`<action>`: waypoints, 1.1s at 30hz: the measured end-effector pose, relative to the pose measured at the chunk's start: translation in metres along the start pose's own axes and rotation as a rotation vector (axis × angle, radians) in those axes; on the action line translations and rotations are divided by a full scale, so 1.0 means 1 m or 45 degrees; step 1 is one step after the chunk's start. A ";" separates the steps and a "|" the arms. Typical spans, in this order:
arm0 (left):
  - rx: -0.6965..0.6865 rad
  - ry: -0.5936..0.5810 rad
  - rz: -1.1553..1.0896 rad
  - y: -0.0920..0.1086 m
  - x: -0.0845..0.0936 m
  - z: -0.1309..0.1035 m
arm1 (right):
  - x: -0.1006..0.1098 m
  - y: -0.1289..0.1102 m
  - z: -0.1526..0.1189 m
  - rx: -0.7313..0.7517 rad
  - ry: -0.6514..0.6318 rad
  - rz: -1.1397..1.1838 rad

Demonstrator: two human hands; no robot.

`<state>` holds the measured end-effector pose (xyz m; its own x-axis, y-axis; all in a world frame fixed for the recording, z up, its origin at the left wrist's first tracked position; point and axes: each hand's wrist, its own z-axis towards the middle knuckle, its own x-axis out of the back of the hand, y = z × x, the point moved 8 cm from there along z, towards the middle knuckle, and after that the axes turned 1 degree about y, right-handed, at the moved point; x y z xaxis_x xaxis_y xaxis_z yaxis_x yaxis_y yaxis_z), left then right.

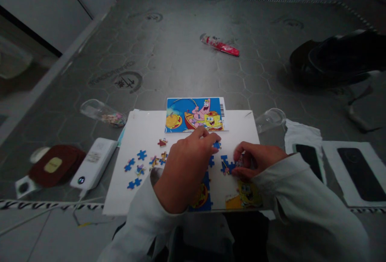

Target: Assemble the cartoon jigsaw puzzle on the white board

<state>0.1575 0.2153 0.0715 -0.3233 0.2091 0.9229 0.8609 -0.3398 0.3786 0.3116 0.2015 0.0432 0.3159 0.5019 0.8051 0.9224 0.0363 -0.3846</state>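
My left hand (188, 165) reaches over the middle of a white board (120, 193), its fingers pinched on a blue puzzle piece (217, 145). My right hand (253, 159) has its fingers closed on a puzzle piece (238, 161) beside joined blue pieces (225, 165). A partly assembled blue section with a burger (205, 197) lies below my left hand, partly hidden by it. Near the board's lower right is a yellow cartoon section (249, 193). Loose pieces (141, 155) lie on the left. A picture card (196, 114) rests at the board's top edge.
Left of the board are a clear tube with small contents (104, 112), a white power bank (93, 163) and a brown case (57, 165). On the right are a clear cup (271, 119) and two phones (310, 159). A red packet (220, 45) and dark bag (337, 59) lie farther back.
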 end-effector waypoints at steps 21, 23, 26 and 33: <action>0.101 -0.038 -0.286 -0.006 0.002 -0.003 | 0.000 0.003 0.000 -0.022 0.035 0.022; 0.122 -0.064 -0.328 -0.006 0.002 -0.004 | 0.001 0.003 0.000 -0.014 0.058 0.021; 0.172 -0.121 -0.338 -0.006 0.002 -0.006 | 0.003 0.003 -0.001 0.000 0.080 0.034; 0.171 -0.162 -0.296 -0.003 -0.003 -0.008 | 0.003 0.005 -0.001 -0.046 0.045 0.045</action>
<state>0.1532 0.2084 0.0682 -0.4732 0.3834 0.7931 0.8166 -0.1469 0.5582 0.3174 0.2026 0.0444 0.3559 0.4712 0.8070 0.9175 -0.0124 -0.3974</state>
